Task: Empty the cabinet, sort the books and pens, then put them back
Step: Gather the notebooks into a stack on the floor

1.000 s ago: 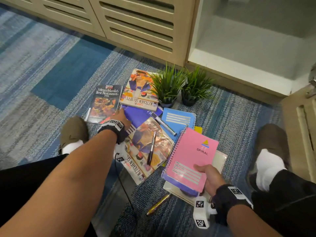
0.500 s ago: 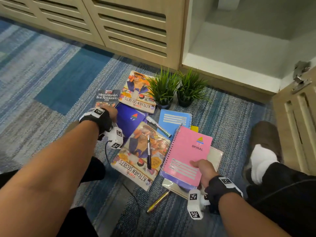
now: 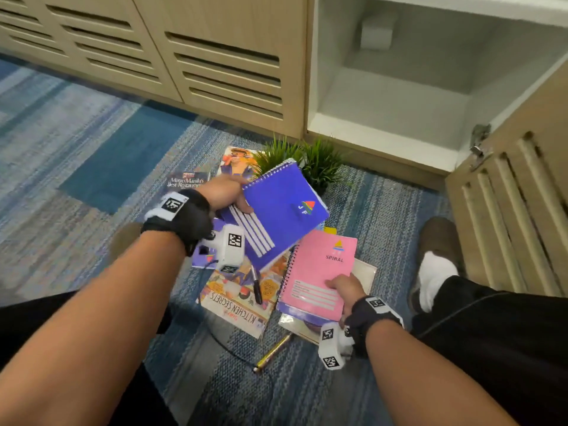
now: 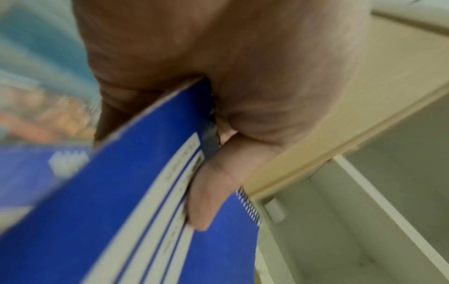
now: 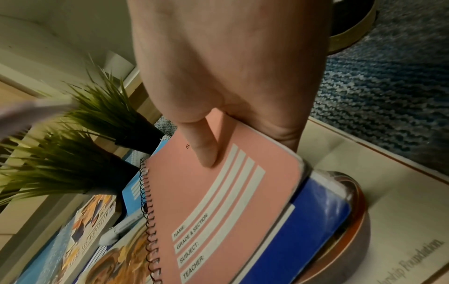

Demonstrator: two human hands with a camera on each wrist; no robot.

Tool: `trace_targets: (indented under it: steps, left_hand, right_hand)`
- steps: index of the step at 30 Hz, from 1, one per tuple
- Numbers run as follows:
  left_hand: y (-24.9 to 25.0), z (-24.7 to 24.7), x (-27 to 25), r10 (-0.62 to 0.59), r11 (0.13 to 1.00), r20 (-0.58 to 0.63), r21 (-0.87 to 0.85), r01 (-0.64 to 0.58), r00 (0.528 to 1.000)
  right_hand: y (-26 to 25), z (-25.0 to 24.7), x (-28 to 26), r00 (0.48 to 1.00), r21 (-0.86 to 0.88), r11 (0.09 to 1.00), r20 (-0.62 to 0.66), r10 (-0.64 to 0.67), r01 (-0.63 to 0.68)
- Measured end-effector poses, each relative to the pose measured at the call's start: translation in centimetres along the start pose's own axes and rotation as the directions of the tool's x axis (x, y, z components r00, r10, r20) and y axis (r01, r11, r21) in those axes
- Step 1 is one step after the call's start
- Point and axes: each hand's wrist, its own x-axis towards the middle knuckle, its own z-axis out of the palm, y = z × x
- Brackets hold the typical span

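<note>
My left hand (image 3: 226, 192) grips a blue spiral notebook (image 3: 282, 207) by its corner and holds it tilted above the pile on the carpet; my thumb (image 4: 206, 196) presses on its cover (image 4: 121, 221). The right hand (image 3: 345, 289) holds a pink spiral notebook (image 3: 319, 275), thumb (image 5: 206, 146) on the cover (image 5: 218, 211), with another blue notebook (image 5: 316, 217) under it. Two Kitchen Secrets magazines (image 3: 239, 299) lie below, one with a black pen (image 3: 256, 287) on it. A gold pen (image 3: 273, 353) lies on the carpet. The open cabinet (image 3: 399, 96) stands bare.
Two small potted grass plants (image 3: 319, 162) stand before the cabinet. A Metro Manila restaurant book (image 3: 186, 181) lies at the left. The open slatted door (image 3: 516, 216) is at the right. My shoes (image 3: 436, 238) flank the pile; a large white book (image 5: 388, 211) lies beneath.
My left hand has picked up the blue notebook from the pile and lifted it up and to the right. The right hand keeps its hold on the pink notebook.
</note>
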Motion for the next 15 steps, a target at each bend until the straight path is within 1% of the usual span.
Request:
trace_targets:
  steps: [1,2,3,4,5,6,7,8,9,10,11,12,13,15]
  left_hand:
    - [-0.7,2.6,0.1,-0.002,0.997,0.065,-0.079,0.007,0.998]
    - [-1.6,5.2,0.4,-0.002,0.996,0.117,-0.091,0.013,0.993]
    - [-2.7,7.7,0.8,-0.006,1.0,0.133,-0.025,0.009,0.991]
    - [-3.9,10.3,1.0,-0.019,0.995,0.122,0.104,0.006,0.992]
    - [-5.5,12.4,1.3,-0.036,0.967,0.095,0.255,0.011,0.995]
    - [-7.3,14.4,1.7,-0.043,0.92,0.066,0.392,0.013,0.997]
    - [-8.9,16.0,1.8,-0.039,0.871,0.052,0.491,0.009,0.998]
    - [-10.2,17.0,2.0,-0.012,0.83,0.036,0.558,-0.01,0.999]
    - [-10.8,17.6,2.0,0.044,0.791,0.009,0.61,-0.04,0.999]
    - [-11.1,17.6,2.4,0.107,0.767,-0.024,0.638,-0.068,0.994]
    - [-11.1,17.0,2.6,0.156,0.767,-0.063,0.637,-0.08,0.986]
    - [-10.8,16.0,2.9,0.175,0.784,-0.119,0.617,-0.065,0.977]
    - [-10.9,14.6,3.4,0.164,0.81,-0.179,0.586,-0.029,0.97]
    - [-11.7,11.3,5.1,0.093,0.865,-0.311,0.495,0.077,0.946]
  right_hand:
    - [-0.2,0.0,-0.6,1.0,0.082,0.996,-0.005,0.017,-0.017]
    - [-0.5,0.1,-1.2,0.999,0.223,0.974,-0.02,0.036,-0.031]
    - [-0.7,0.3,-1.6,0.999,0.351,0.935,0.01,0.045,-0.046]
    - [-1.0,0.4,-2.4,0.996,0.487,0.87,0.072,0.048,-0.077]
    - [-1.1,0.2,-2.7,0.987,0.595,0.792,0.147,0.058,-0.136]
    - [-1.1,-0.2,-2.7,0.982,0.598,0.786,0.177,0.063,-0.158]
    - [-1.2,-0.4,-2.7,0.979,0.613,0.774,0.198,0.043,-0.158]
    - [-0.9,-0.7,-2.6,0.98,0.6,0.788,0.2,0.018,-0.137]
    - [-0.8,-0.7,-2.6,0.982,0.585,0.804,0.188,-0.01,-0.103]
    - [-0.5,-0.6,-2.3,0.987,0.521,0.849,0.161,0.001,-0.086]
    - [0.4,-0.5,-1.2,0.996,0.445,0.894,0.09,0.012,-0.051]
    - [1.0,-0.4,-0.6,1.0,0.353,0.935,-0.001,0.023,-0.021]
    - [1.5,-0.4,0.0,0.998,0.284,0.959,-0.055,0.015,0.001]
    - [1.7,0.0,0.4,0.997,0.244,0.97,-0.083,0.005,0.015]
